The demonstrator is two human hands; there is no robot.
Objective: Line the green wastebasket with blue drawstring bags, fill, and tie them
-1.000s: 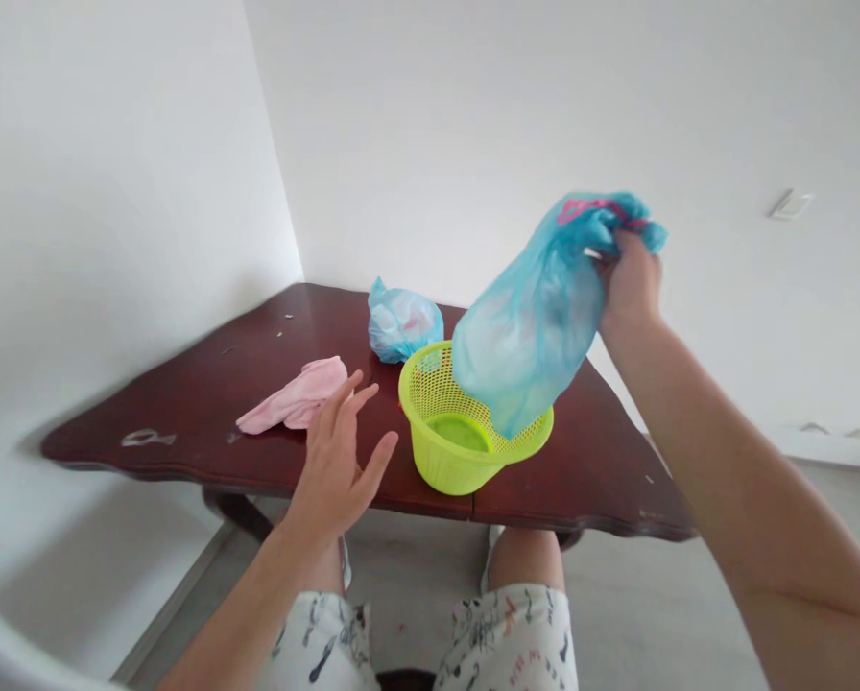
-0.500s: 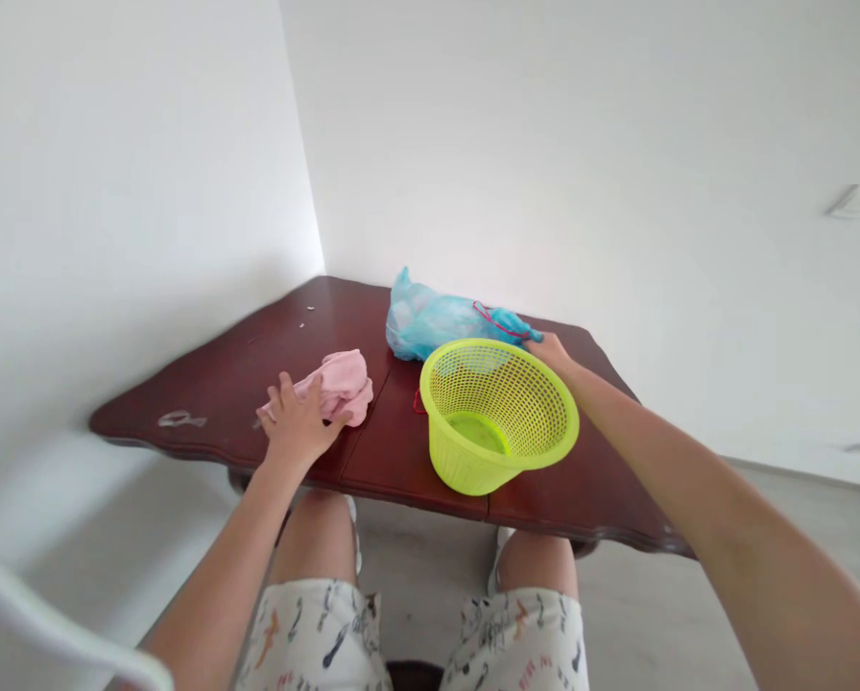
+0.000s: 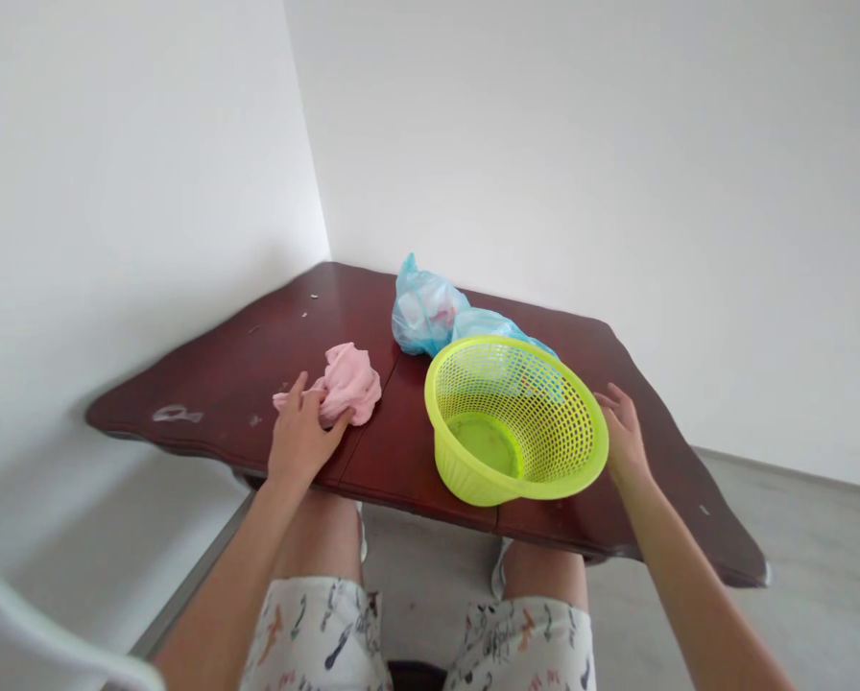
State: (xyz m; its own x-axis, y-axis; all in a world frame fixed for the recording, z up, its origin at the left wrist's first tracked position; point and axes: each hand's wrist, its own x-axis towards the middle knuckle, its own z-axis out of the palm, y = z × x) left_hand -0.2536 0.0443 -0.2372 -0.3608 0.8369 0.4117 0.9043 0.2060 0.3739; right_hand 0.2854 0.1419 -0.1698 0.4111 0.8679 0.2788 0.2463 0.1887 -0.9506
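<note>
My left hand (image 3: pixel 302 434) is on a crumpled pink cloth (image 3: pixel 353 382) at the table's left front, its fingers and thumb closed about the near part of it. The yellow-green plastic basket (image 3: pixel 477 478), with mesh sides and a solid bottom, stands right of the cloth near the front edge. My right hand (image 3: pixel 623 437) is beside the basket's right rim, fingers apart and holding nothing; whether it touches the rim I cannot tell. Behind the basket lies a light-blue plastic bag (image 3: pixel 430 312) with something white and pinkish inside; the basket hides part of it.
The dark red wooden table (image 3: pixel 257 336) has a wavy edge and a seam between its panels. White walls (image 3: pixel 545 144) stand behind and to the left. Small white scraps (image 3: pixel 313 297) lie at the back left. My legs in patterned shorts (image 3: pixel 315 633) are below the front edge.
My right hand has let go of the blue bag's twisted end and come back to the basket's right side. The bag has slumped. Under my left hand the pink cloth is more bunched up.
</note>
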